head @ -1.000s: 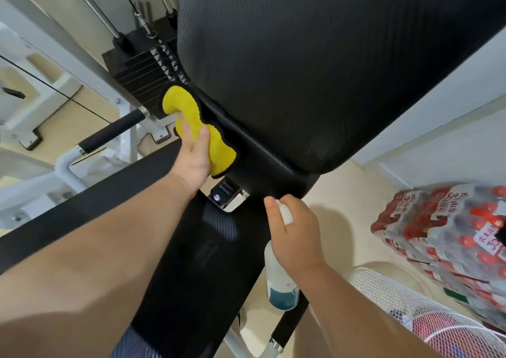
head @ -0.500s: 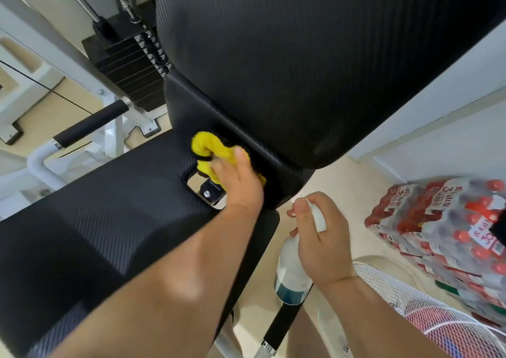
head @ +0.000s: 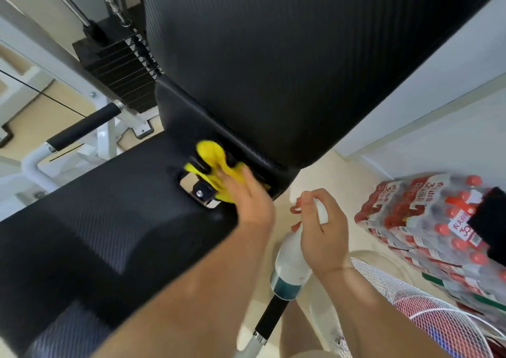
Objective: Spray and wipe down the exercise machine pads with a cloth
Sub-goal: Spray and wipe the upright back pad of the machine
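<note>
A large black back pad [head: 273,56] rises ahead, and a black seat pad [head: 109,215] lies below it to the left. My left hand [head: 246,196] presses a yellow cloth [head: 216,166] into the gap where the two pads meet, just above a metal bracket with a bolt [head: 200,192]. To the right of the seat, my right hand [head: 323,234] grips a white spray bottle [head: 290,264] with a teal base, held low with its nozzle end inside my fingers.
A black weight stack [head: 117,64] with cables stands behind the pads at upper left. A white frame with a black handle grip [head: 82,129] sits left. Packs of red-capped bottles [head: 427,220] and a white fan grille [head: 427,316] crowd the floor at right.
My left hand has slid the cloth from the back pad's left edge down and right into the gap between the pads. My right hand keeps its grip on the bottle beside the seat.
</note>
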